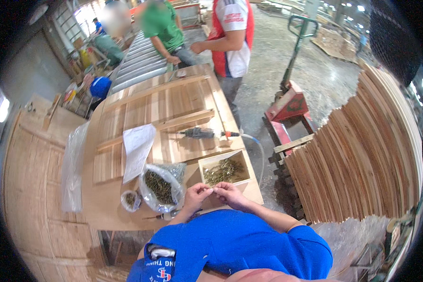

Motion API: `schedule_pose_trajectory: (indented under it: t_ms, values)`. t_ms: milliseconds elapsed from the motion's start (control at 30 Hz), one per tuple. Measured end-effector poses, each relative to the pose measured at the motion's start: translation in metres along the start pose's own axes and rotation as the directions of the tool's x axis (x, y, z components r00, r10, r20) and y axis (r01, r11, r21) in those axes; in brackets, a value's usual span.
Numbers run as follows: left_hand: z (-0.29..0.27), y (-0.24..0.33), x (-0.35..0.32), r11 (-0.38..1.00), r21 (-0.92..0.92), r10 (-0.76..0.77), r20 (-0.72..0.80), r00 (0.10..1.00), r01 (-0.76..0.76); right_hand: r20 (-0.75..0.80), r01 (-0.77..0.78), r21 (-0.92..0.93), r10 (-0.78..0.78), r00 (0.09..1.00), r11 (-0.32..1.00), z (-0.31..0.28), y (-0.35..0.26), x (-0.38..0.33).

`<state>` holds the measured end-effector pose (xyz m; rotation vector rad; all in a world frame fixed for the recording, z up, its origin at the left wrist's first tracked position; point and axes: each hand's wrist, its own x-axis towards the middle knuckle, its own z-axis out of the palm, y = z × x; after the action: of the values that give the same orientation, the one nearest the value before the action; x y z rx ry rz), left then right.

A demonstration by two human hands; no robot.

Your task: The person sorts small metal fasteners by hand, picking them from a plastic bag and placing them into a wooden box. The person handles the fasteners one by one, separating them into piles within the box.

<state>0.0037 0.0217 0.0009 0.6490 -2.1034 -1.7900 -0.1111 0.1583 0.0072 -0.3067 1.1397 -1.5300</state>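
My left hand (198,193) and my right hand (231,194) meet at the fingertips, just in front of an open wooden box (244,181). Both are closed in a pinch; whatever sits between the fingers is too small to name. Inside the box lies a heap of small brass-coloured metal parts (223,170). To the left stands an open clear plastic bag (175,190) full of similar small parts, with a small plastic cup (136,202) of them beside it. Near my left forearm lies a tool with a thin shaft (167,216), partly hidden.
A power screwdriver (199,133) with a hose lies on a wooden panel (188,101) beyond the box. Paper sheets (138,148) rest left of it. Two people (167,28) (230,42) stand at the far side. A red pallet jack (289,105) and stacked boards (357,155) are right.
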Motion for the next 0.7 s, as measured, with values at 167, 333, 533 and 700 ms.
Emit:
schedule_pose_trajectory:
  t_ms: [167,333,533,700]
  values:
    - [-0.003,0.029,0.004,0.957,0.245,0.174,-0.057,0.983,-0.156,-0.051,-0.015,0.041,0.017,0.999,0.999,-0.003,-0.002,0.005]
    - [-0.014,0.056,0.016,0.707,0.652,0.308,0.064,0.949,-0.273,-0.059,-0.024,0.115,0.031,0.998,0.993,-0.019,0.002,0.001]
    - [-0.011,0.052,0.024,0.765,0.605,0.197,0.111,0.974,-0.223,-0.057,-0.025,0.037,0.027,0.998,0.999,-0.02,-0.007,-0.006]
    - [-0.006,0.044,0.031,0.711,0.67,0.174,0.126,0.977,-0.213,-0.066,-0.025,-0.005,0.025,0.997,1.0,-0.013,-0.011,-0.007]
